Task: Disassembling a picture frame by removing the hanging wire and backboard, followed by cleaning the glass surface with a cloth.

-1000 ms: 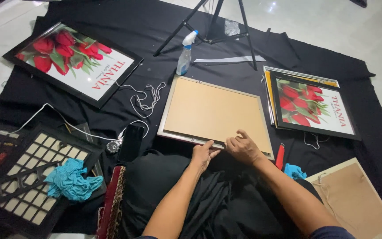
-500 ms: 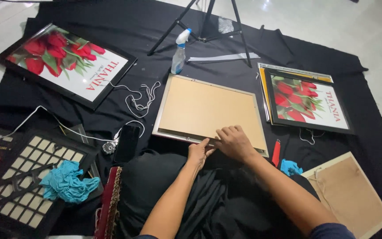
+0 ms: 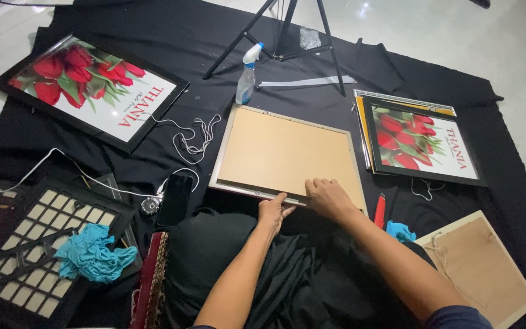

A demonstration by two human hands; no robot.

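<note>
A picture frame (image 3: 281, 149) lies face down on the black cloth in front of me, its tan backing board up and a silver rim around it. My left hand (image 3: 273, 210) touches the near edge of the frame, thumb and fingers pinching at the rim. My right hand (image 3: 329, 196) rests flat on the backing board at the near edge, fingers spread. Neither hand lifts anything off the cloth.
Two framed red-flower prints lie at far left (image 3: 92, 91) and right (image 3: 421, 140). A spray bottle (image 3: 246, 76), a tripod (image 3: 287, 30), white cord (image 3: 193, 137), a phone (image 3: 175, 200), a red tool (image 3: 379, 211), blue cloths (image 3: 95, 256), a grid frame (image 3: 38, 244) and another backing board (image 3: 479, 268) surround me.
Both hands slid a little left along the near edge of the face-down frame. The view shifted slightly.
</note>
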